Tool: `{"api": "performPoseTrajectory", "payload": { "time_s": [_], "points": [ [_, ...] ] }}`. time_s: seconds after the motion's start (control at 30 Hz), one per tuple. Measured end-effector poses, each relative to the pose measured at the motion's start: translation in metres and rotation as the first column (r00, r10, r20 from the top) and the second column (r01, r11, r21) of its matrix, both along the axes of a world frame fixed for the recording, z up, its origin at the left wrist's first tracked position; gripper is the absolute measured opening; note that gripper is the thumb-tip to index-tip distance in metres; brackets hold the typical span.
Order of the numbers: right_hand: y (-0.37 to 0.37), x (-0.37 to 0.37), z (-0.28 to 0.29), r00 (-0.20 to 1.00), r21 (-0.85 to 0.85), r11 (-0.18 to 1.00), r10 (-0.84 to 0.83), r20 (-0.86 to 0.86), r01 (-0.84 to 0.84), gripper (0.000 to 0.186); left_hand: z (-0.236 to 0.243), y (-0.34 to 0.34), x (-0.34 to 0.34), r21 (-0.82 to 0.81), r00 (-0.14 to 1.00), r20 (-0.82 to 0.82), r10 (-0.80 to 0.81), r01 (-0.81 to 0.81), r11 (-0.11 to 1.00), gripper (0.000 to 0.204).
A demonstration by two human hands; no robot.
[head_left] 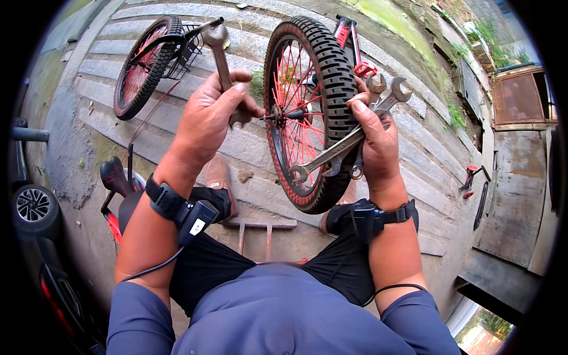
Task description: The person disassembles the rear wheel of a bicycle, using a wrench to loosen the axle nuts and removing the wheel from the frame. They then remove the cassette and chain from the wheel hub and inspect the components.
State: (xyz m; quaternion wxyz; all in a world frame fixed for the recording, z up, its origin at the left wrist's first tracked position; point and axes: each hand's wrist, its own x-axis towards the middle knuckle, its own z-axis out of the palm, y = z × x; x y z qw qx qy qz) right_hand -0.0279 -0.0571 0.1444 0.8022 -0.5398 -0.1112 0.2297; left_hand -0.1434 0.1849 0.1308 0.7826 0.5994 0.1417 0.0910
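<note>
A bicycle wheel (338,100) with a knobby black tyre and red spokes stands upright in front of me, its axle (273,117) pointing left. My left hand (208,112) is closed round an open-ended wrench (219,52), one jaw upward. Its fingertips are close to the axle end; I cannot tell if they touch it. In my right hand (378,139) is a bunch of several metal wrenches (338,151), fanned across the tyre's right side. The right fingers are beside the tread; whether they press on it is unclear.
Another red-spoked wheel (122,105) with a fork and a black basket (188,56) lies at far left. A red frame part (345,35) is behind the near wheel. A low wooden piece (260,223) sits between my feet. A parked car (36,210) stands at left, rusty panels (519,100) at right.
</note>
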Motion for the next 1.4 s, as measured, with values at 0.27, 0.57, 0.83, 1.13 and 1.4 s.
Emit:
{"api": "performPoseTrajectory", "payload": {
  "time_s": [0.27,0.57,0.83,1.13,1.4],
  "points": [
    [-0.015,0.010,-0.006,0.996,-0.084,0.994,-0.068,0.059,0.073,0.026,-0.117,-0.056,-0.028,0.177,0.882,-0.359,0.304,-0.255,0.951,0.024],
    [-0.016,0.008,-0.002,0.995,-0.098,0.990,-0.099,0.029,0.101,0.019,-0.194,-0.102,-0.025,0.363,0.889,-0.348,0.298,-0.165,0.917,0.034],
    [-0.025,0.015,-0.018,0.988,-0.101,0.992,-0.057,0.140,0.072,0.016,-0.225,-0.102,-0.014,0.250,0.889,-0.362,0.280,-0.197,0.948,0.029],
    [-0.016,0.009,-0.013,0.990,-0.030,1.000,0.001,0.142,0.003,0.015,-0.233,-0.094,0.003,0.111,0.911,-0.350,0.217,-0.189,0.976,0.032],
    [-0.009,0.005,-0.009,0.998,0.001,0.999,-0.042,0.051,0.042,0.046,-0.238,-0.096,0.014,0.053,0.931,-0.268,0.247,-0.241,0.969,0.027]
  ]
}}
